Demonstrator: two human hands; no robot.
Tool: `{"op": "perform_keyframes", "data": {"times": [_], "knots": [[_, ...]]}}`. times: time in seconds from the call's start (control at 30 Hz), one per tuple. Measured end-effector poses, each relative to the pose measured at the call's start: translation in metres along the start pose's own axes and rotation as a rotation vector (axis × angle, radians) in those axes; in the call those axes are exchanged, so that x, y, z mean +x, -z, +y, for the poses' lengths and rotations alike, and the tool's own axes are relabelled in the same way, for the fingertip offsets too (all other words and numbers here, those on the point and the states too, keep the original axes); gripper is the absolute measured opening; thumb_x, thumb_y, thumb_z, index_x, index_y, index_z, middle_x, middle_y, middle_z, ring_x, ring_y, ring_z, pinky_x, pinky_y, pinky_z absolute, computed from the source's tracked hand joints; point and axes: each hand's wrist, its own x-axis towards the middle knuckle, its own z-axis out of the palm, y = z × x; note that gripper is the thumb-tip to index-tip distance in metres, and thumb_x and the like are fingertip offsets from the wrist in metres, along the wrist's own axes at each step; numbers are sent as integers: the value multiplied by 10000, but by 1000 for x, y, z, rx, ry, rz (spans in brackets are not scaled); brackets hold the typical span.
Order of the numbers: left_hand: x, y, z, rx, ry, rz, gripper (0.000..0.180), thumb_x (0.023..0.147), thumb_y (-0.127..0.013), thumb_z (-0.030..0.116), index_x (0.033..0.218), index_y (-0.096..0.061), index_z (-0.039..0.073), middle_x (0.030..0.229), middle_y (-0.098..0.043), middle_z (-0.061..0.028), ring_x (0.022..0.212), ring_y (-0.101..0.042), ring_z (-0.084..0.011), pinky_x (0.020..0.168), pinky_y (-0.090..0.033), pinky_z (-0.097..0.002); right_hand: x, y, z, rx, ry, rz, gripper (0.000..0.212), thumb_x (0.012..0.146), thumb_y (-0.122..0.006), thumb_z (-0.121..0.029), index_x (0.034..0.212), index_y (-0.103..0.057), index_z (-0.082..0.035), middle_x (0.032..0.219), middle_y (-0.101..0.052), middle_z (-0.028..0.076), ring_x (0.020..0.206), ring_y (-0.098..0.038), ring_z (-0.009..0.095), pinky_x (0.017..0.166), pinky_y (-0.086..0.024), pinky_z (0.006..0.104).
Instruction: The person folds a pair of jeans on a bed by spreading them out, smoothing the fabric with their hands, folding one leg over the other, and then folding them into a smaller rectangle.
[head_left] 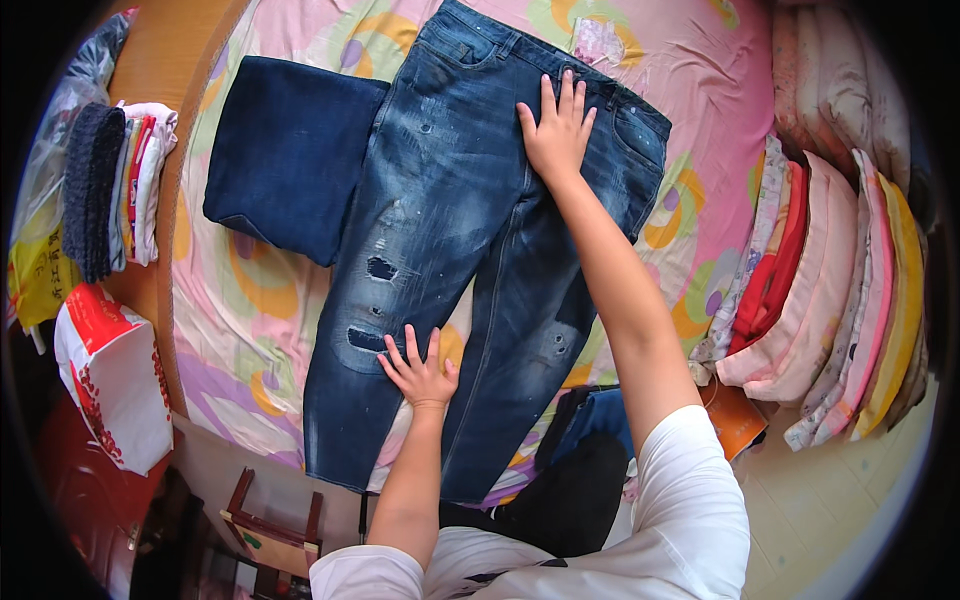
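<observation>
A pair of ripped blue jeans (440,180) lies spread out on the patterned bedsheet (270,340), waistband at the far end and leg ends toward me. My left hand (420,377) rests on the left leg near its inner edge, fingers spread, just beside a torn hole. Up by the fly and waistband, my right hand (557,130) presses flat with its fingers spread. Neither hand grips anything. Left of the jeans is a folded dark-blue denim garment (290,155), partly against the jeans' edge.
Folded clothes (95,190) and a white-and-red bag (125,390) stand along the left side. Several folded quilts and fabrics (820,290) are stacked at the right. A small wooden stool (270,530) is at the lower left. More dark denim (600,415) lies by my body.
</observation>
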Motion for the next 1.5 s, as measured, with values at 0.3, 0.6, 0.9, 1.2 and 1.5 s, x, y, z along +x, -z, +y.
{"op": "perform_keyframes", "data": {"times": [0.3,0.6,0.9,1.2,1.5], "knots": [[2,0,9,1,-20,34,508,843,-452,347,1329,-523,220,1516,-309,-136,1380,-259,-470,1115,-182,-612,1,-4,8,23,-1,38,498,929,-495,-405,1340,-531,-126,1496,-370,82,1411,-267,310,1102,-197,601],[-2,1,4,-12,-5,32,544,830,-473,333,1365,-494,233,1526,-300,-120,1397,-233,-450,1127,-153,-598,-264,102,-55,221,-14,-370,701,879,-561,-373,1457,-340,-45,1551,-258,126,1448,-184,325,1150,-132,519],[-7,0,6,-26,8,67,551,833,-490,316,1383,-486,293,1537,-300,-68,1410,-229,-417,1134,-152,-583,-404,145,-99,232,-9,-548,716,872,-568,-355,1478,-314,-70,1561,-243,112,1455,-182,290,1157,-109,523],[-27,15,-2,-248,-61,95,509,840,-581,261,1342,-526,198,1495,-352,-94,1403,-266,-343,1139,-180,-521,-515,222,-122,422,132,-790,702,853,-610,-305,1449,-342,-49,1536,-270,151,1435,-222,316,1149,-164,511],[-244,31,-1,-235,188,-156,314,824,-686,315,880,-563,32,839,-561,-120,869,-548,-305,758,-402,-411,-542,265,-55,314,287,-816,595,831,-597,-227,1389,-446,-87,1478,-389,86,1366,-367,240,1106,-264,465]]}}
